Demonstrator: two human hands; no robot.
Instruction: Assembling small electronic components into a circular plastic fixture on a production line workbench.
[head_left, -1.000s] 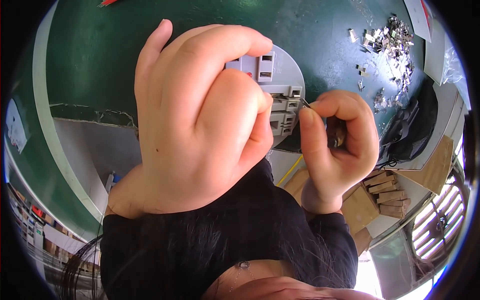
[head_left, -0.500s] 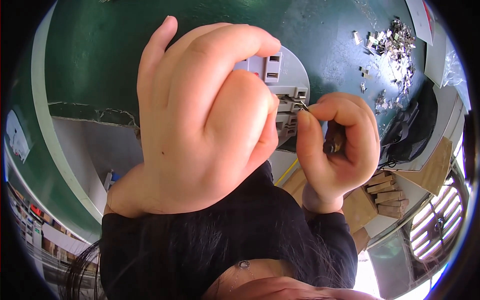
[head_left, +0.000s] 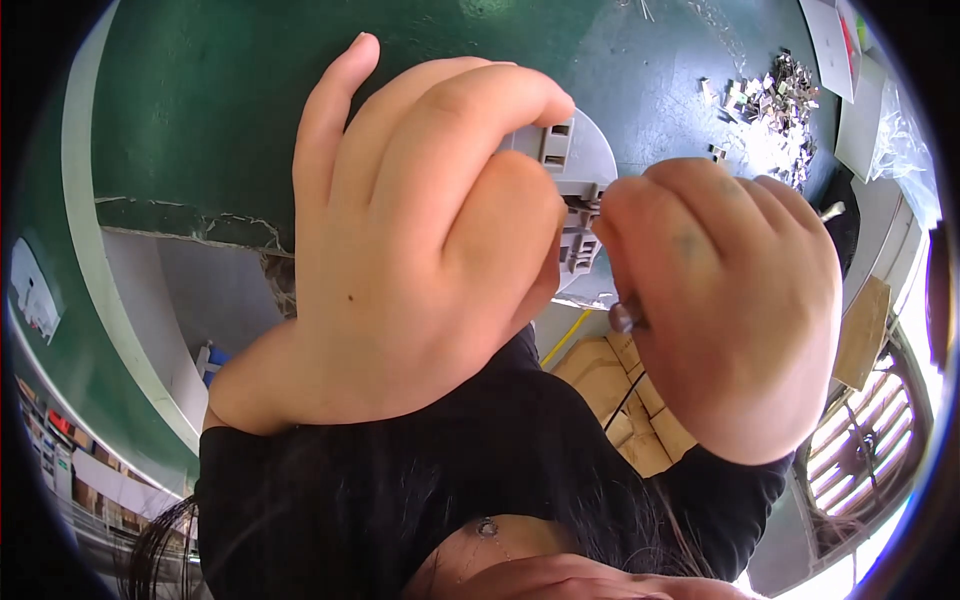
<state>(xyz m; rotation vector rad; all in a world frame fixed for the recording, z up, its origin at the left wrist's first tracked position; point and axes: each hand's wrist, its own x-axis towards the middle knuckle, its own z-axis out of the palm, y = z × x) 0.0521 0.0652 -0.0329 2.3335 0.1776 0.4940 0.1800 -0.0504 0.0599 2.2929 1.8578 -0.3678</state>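
Note:
My left hand (head_left: 430,250) is closed round the edge of a rounded grey plastic housing (head_left: 596,150), with slotted blocks along its near side. Its little finger sticks up, and the palm hides much of the part. Close against the right side of the housing, my right hand (head_left: 735,310) is curled with its back upward. A tool with a dark, rounded end (head_left: 625,317) pokes out from under its fingers; the rest of the tool is covered. Whether the right fingertips pinch anything small against the slots cannot be seen.
A pile of small shiny metal clips (head_left: 785,115) lies on the green table (head_left: 200,110) at the far right. The table's near edge is chipped. Clear plastic bags (head_left: 900,145) lie beyond the clips, and cardboard boxes (head_left: 600,380) stand below on the right.
My right hand has rolled over from showing its thumb side to showing its back, and its fingertips have come against the housing. My left hand has shifted slightly right with the housing.

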